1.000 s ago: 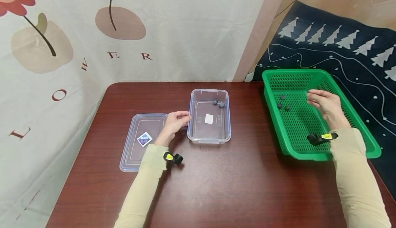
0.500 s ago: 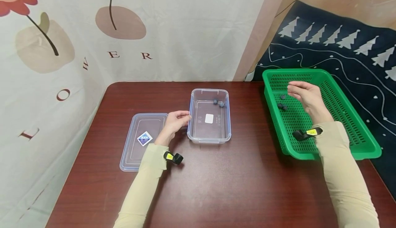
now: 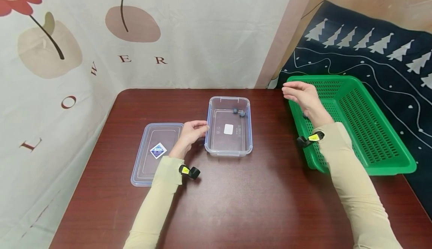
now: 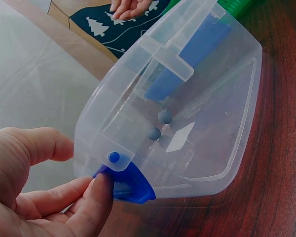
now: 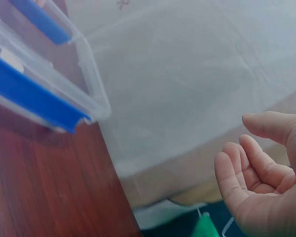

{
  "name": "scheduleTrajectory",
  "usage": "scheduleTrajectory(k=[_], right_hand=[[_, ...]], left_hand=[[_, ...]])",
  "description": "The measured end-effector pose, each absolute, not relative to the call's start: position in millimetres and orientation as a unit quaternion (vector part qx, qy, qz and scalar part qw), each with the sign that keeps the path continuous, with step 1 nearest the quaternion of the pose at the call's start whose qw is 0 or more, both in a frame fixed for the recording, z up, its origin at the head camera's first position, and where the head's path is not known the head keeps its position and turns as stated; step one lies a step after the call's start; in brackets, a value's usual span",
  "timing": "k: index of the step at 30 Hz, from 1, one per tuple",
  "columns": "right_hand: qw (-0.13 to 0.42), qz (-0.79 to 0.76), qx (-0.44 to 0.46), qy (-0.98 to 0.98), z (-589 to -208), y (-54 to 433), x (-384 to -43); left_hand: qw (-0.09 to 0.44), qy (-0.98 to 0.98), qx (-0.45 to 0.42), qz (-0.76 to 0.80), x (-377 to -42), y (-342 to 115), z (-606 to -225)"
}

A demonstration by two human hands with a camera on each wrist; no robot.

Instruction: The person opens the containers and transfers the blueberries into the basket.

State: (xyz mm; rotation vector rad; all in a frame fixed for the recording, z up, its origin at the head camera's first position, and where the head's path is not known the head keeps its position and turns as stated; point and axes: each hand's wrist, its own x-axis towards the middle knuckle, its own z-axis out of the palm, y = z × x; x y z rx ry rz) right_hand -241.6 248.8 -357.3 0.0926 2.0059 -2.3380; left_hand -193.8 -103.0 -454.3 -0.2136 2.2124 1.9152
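In the head view, a clear plastic container (image 3: 221, 144) with blue side clips stands on the table. Two dusty-blue blueberries (image 4: 165, 116) lie inside it. My left hand (image 3: 191, 134) pinches the blue clip (image 4: 130, 185) at the container's left side between thumb and finger. Over the left rim of the green basket (image 3: 381, 129) hovers my right hand (image 3: 305, 98). Its fingers (image 5: 227, 177) are loosely curled and the thumb is apart from them, with nothing visible between. A blueberry (image 3: 305, 116) in the basket shows beside the right hand, which covers that corner.
The container's lid (image 3: 145, 170), with a diamond-shaped label, lies flat to the left, partly under the left hand. A pale cloth (image 3: 202, 27) hangs behind the brown table (image 3: 236, 204). Beyond the basket is a dark cloth (image 3: 371, 63) with white trees.
My right hand has travelled left from over the basket's middle to its left rim. One blueberry in the basket shifted left. The left hand and container stayed put.
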Motion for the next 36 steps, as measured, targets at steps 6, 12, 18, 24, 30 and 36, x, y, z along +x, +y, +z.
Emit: scheduleTrajectory(k=[6,12,18,24,30,36], right_hand=[[0.043,-0.744,0.015,0.667,-360,227,-245],[0.05,-0.723,0.018,0.689,-365,204,-249],[0.068,-0.708,0.01,0.703,-370,181,-251],[0.078,-0.679,0.028,0.729,-377,155,-251],[0.09,-0.68,0.026,0.727,-385,141,-251],[0.091,-0.683,0.039,0.724,-393,130,-251]], left_hand=[[0.103,0.746,-0.073,0.654,-193,-103,-454],[0.103,0.749,-0.074,0.65,-193,-103,-453],[0.103,0.749,-0.072,0.65,-193,-104,-453],[0.101,0.748,-0.072,0.652,-193,-103,-454],[0.1,0.746,-0.073,0.654,-193,-104,-454],[0.102,0.747,-0.074,0.652,-194,-103,-455]])
